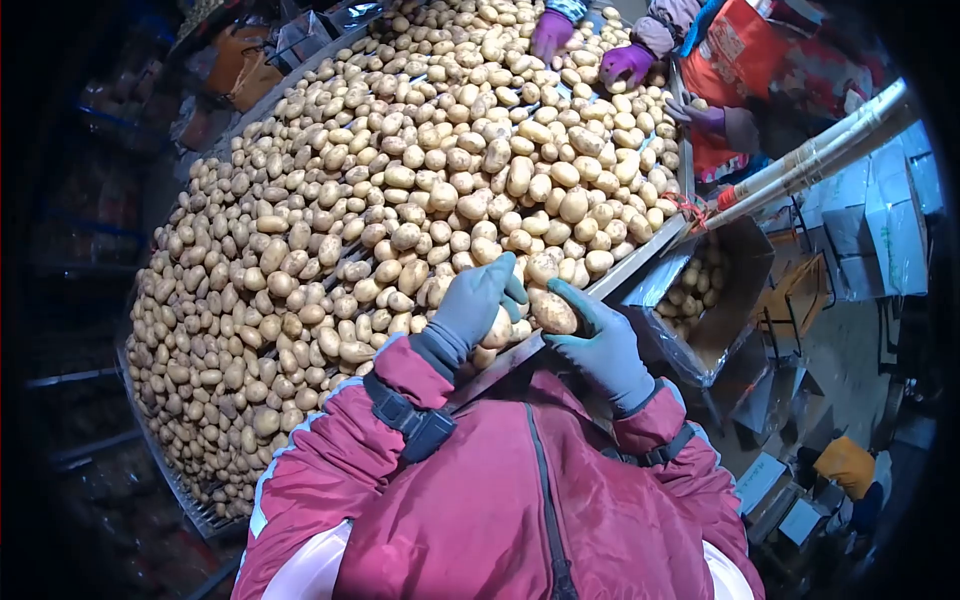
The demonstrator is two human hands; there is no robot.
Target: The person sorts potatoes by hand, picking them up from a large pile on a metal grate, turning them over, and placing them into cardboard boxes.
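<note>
A wide sorting table (600, 288) is heaped with a great many pale brown potatoes (400, 190). My left hand (478, 300), in a grey-blue glove, reaches over the table's near edge and curls around a potato (499, 330) there. My right hand (598, 340), gloved the same, holds another potato (551, 311) at the edge, just beside the left hand. Both sleeves are dark red with a black strap (412, 418) on the left forearm.
A box lined with plastic (712, 300) holds some potatoes just right of the table, below its edge. At the far end, other people's purple-gloved hands (627, 62) work in the pile. Long poles (810, 155) slant across the right; cartons (880, 215) stand beyond.
</note>
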